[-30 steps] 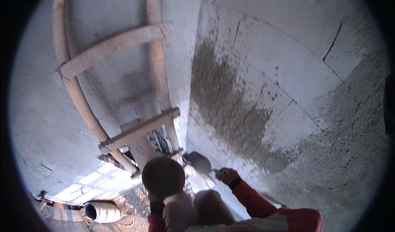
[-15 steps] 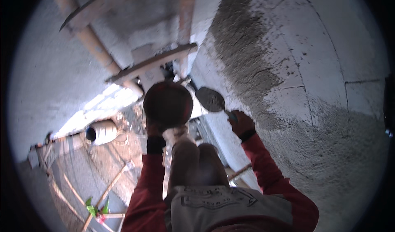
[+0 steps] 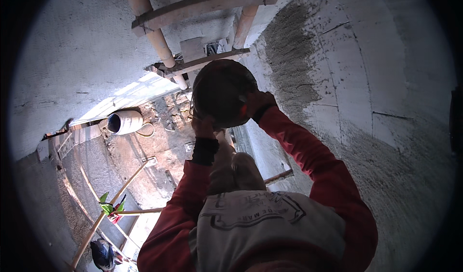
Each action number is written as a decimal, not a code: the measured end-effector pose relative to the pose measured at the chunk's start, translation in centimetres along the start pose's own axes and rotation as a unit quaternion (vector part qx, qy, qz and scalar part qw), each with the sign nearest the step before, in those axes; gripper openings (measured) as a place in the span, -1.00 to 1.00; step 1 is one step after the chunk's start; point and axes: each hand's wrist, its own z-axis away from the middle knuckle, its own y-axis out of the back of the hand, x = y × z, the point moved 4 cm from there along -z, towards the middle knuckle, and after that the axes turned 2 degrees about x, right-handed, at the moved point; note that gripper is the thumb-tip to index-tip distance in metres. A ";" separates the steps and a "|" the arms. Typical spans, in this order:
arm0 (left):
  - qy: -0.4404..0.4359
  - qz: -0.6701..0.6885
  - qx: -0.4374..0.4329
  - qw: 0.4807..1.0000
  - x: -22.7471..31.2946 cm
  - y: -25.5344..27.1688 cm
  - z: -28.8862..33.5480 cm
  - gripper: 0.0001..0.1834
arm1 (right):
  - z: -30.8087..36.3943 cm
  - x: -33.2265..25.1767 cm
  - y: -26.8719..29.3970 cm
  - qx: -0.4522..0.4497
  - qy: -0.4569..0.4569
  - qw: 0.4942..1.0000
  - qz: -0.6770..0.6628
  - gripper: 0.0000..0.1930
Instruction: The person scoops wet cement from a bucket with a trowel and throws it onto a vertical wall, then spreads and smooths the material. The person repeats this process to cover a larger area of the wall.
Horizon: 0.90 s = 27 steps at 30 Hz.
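Observation:
My left hand (image 3: 203,126) grips the near rim of a dark, round bucket (image 3: 224,86), held up in front of me. A thin wire-like line curves along its left side. My right hand (image 3: 260,103) is closed at the bucket's right rim, on the trowel seen a moment ago; the trowel's blade is hidden in the dark bucket now. How much mortar the bucket holds is too dark to tell. To the right, a rough grey patch of wet mortar (image 3: 289,55) covers part of the pale block wall (image 3: 352,69).
Ahead stands a bamboo ladder (image 3: 161,45) with wooden rungs. Far below on the dirt floor (image 3: 144,156) lies a white bucket (image 3: 129,121) on its side. Crossed bamboo poles (image 3: 91,236) are at lower left, near a person's dark head (image 3: 102,255). A plastered wall (image 3: 72,69) rises at left.
My right hand has swung left from beside the wall to the bucket, taking the trowel blade out of sight. The bucket has shifted right and up in view. More of the ladder shows.

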 end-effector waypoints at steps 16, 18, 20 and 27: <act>0.050 0.030 0.000 0.998 6.8 -0.9 5.6 -0.41 | 11.4 15.6 5.5 -0.057 -0.145 0.747 -0.646 -0.72; 0.073 0.041 0.001 0.996 6.2 -0.1 5.8 -0.42 | 14.0 24.5 11.1 0.079 -0.201 0.881 -0.422 -0.79; -0.272 -0.336 -0.031 0.901 7.7 0.5 5.2 -0.49 | 19.3 30.1 22.7 0.290 -0.109 0.950 -0.046 -0.80; -0.160 -0.229 -0.048 0.959 4.0 1.3 7.7 -0.51 | 26.6 17.7 35.5 0.353 -0.039 0.929 -0.101 -0.73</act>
